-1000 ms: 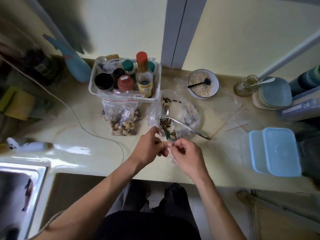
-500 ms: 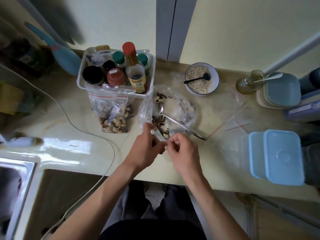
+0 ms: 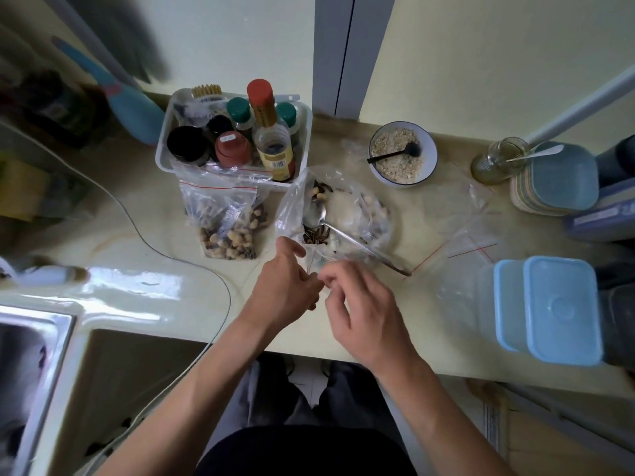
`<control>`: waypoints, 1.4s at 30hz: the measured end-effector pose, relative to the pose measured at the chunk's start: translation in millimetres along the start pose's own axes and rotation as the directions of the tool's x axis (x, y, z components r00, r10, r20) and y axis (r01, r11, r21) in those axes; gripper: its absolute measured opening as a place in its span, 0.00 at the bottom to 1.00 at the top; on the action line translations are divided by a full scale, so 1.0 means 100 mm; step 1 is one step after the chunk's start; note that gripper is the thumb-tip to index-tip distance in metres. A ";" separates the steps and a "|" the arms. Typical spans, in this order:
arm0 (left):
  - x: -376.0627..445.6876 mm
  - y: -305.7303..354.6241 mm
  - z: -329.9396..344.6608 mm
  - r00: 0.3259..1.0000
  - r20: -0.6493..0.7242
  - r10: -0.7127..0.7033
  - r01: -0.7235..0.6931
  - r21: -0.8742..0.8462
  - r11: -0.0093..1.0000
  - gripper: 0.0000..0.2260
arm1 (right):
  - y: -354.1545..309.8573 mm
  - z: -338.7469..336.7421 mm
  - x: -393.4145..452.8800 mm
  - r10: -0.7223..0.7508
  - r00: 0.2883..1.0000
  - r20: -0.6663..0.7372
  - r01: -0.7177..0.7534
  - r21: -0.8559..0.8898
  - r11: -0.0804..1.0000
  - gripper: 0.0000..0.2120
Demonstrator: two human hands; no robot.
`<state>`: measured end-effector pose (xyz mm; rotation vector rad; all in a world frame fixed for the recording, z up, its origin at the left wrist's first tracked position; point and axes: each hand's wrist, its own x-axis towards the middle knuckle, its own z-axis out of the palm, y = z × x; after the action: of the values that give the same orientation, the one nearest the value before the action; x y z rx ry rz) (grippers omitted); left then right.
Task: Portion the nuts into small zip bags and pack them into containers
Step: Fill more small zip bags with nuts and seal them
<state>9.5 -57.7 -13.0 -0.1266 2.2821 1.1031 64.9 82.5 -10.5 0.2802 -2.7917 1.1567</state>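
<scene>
My left hand and my right hand meet at the counter's front, both pinching a small clear zip bag between their fingertips; most of that bag is hidden by the fingers. Just beyond lies a large open plastic bag of mixed nuts with a metal spoon resting in it. A filled zip bag of nuts leans against the white basket. Two light-blue lidded containers stand at the right. Empty zip bags lie between the nut bag and the containers.
A white basket of bottles and jars stands at the back. A bowl of oats with a black spoon, a glass jar and a stack of lids sit to its right. A steel sink and a white cable occupy the left.
Both hands stay on the small zip bag while the fingers shift along its top. The camera has drifted, so the whole scene sits slightly differently in view.
</scene>
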 end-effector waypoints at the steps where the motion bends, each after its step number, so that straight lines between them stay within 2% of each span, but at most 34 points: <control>1: 0.00 0.01 -0.03 0.999 0.037 0.005 -0.005 0.017 1.000 0.15 | -0.03 0.00 0.00 0.048 0.994 0.103 -0.049 0.002 0.999 0.11; 4: -0.01 0.00 -0.17 0.990 0.138 -0.042 0.038 0.032 0.999 0.14 | 0.10 0.03 0.06 0.266 0.891 0.368 -0.195 -0.220 0.956 0.15; 7: -0.01 -0.04 -0.25 0.986 0.162 -0.042 0.033 0.059 0.998 0.13 | 0.12 0.02 0.11 0.376 0.830 0.413 -0.269 -0.293 0.917 0.25; 10: 0.04 -0.11 -0.27 0.982 0.150 0.118 -0.144 0.177 0.974 0.14 | 0.06 0.01 0.13 0.353 0.829 0.433 -0.248 -0.281 0.927 0.31; 11: 0.05 -0.14 -0.28 0.968 0.162 0.194 -0.228 0.231 0.946 0.22 | 0.04 -0.01 0.15 0.334 0.832 0.443 -0.249 -0.240 0.938 0.32; 13: 0.06 -0.18 -0.33 0.916 0.278 0.289 -0.361 0.260 0.896 0.43 | 0.06 -0.08 0.19 0.334 0.810 0.482 -0.329 -0.097 0.939 0.34; 14: 0.06 -0.18 -0.33 0.888 0.348 0.302 -0.397 0.248 0.884 0.51 | 0.06 -0.12 0.21 0.346 0.783 0.518 -0.390 -0.026 0.921 0.34; 15: 0.06 -0.18 -0.30 0.867 0.396 0.303 -0.412 0.230 0.881 0.55 | 0.07 -0.15 0.22 0.348 0.753 0.559 -0.434 0.024 0.901 0.33; 16: 0.08 -0.21 -0.24 0.861 0.411 0.300 -0.408 0.205 0.890 0.54 | 0.08 -0.18 0.24 0.333 0.733 0.593 -0.451 0.056 0.891 0.32; 17: 0.12 -0.26 -0.17 0.870 0.385 0.307 -0.395 0.173 0.902 0.48 | 0.09 -0.19 0.25 0.310 0.733 0.605 -0.442 0.077 0.894 0.30; 19: 0.23 -0.41 -0.02 0.907 0.261 0.330 -0.380 0.171 0.909 0.28 | 0.18 -0.16 0.25 0.302 0.788 0.536 -0.445 0.157 0.882 0.25; 21: 0.32 -0.52 0.07 0.928 0.138 0.347 -0.371 0.242 0.897 0.15 | 0.41 -0.07 0.22 0.427 0.864 0.266 -0.483 0.196 0.854 0.20; 22: 0.37 -0.55 0.10 0.926 0.093 0.365 -0.376 0.270 0.886 0.11 | 0.57 -0.01 0.19 0.500 0.863 0.072 -0.505 0.151 0.850 0.17; 23: 0.40 -0.56 0.10 0.920 0.063 0.387 -0.388 0.284 0.877 0.09 | 0.76 0.05 0.16 0.551 0.828 -0.103 -0.546 0.073 0.835 0.14; 24: 0.45 -0.58 0.11 0.911 0.047 0.411 -0.406 0.289 0.867 0.09 | 0.95 0.10 0.13 0.600 0.773 -0.205 -0.613 0.006 0.790 0.13; 25: 0.49 -0.59 0.10 0.904 0.050 0.425 -0.420 0.293 0.859 0.10 | 1.10 0.12 0.11 0.692 0.693 -0.203 -0.709 -0.017 0.705 0.16; 27: 0.58 -0.60 0.06 0.902 0.093 0.422 -0.429 0.321 0.844 0.13 | 1.35 0.19 0.09 0.885 0.466 -0.007 -0.885 -0.025 0.466 0.23; 28: 0.62 -0.61 0.04 0.905 0.116 0.409 -0.422 0.354 0.834 0.13 | 1.40 0.20 0.09 0.921 0.376 0.101 -0.924 -0.034 0.381 0.23; 29: 0.65 -0.61 0.02 0.911 0.138 0.390 -0.410 0.411 0.814 0.14 | 1.41 0.19 0.09 0.928 0.329 0.177 -0.940 -0.038 0.340 0.20; 31: 0.67 -0.57 -0.02 0.936 0.180 0.302 -0.350 0.558 0.752 0.16 | 1.41 0.17 0.11 0.913 0.333 0.235 -0.937 -0.022 0.348 0.11; 32: 0.67 -0.54 -0.05 0.955 0.185 0.233 -0.298 0.627 0.720 0.16 | 1.39 0.14 0.14 0.893 0.364 0.265 -0.927 0.012 0.374 0.09; 34: 0.65 -0.48 -0.10 0.975 0.175 0.140 -0.223 0.701 0.677 0.16 | 1.30 0.06 0.24 0.807 0.483 0.342 -0.876 0.214 0.433 0.10; 36: 0.61 -0.45 -0.11 0.981 0.149 0.120 -0.191 0.710 0.677 0.15 | 1.17 -0.03 0.39 0.698 0.578 0.422 -0.805 0.438 0.401 0.11; 39: 0.55 -0.45 -0.06 0.969 -0.055 0.243 -0.156 0.627 0.763 0.12 | 1.05 -0.10 0.57 0.584 0.625 0.517 -0.766 0.550 0.333 0.15; 42: 0.55 -0.46 0.01 0.902 -0.292 0.317 -0.083 0.604 0.793 0.10 | 1.04 -0.20 0.65 0.511 0.640 0.573 -0.754 0.596 0.277 0.18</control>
<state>-20.2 -78.4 -75.5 0.1759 2.9445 0.4403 -20.0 160.7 -56.9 -0.8512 -2.3009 2.7728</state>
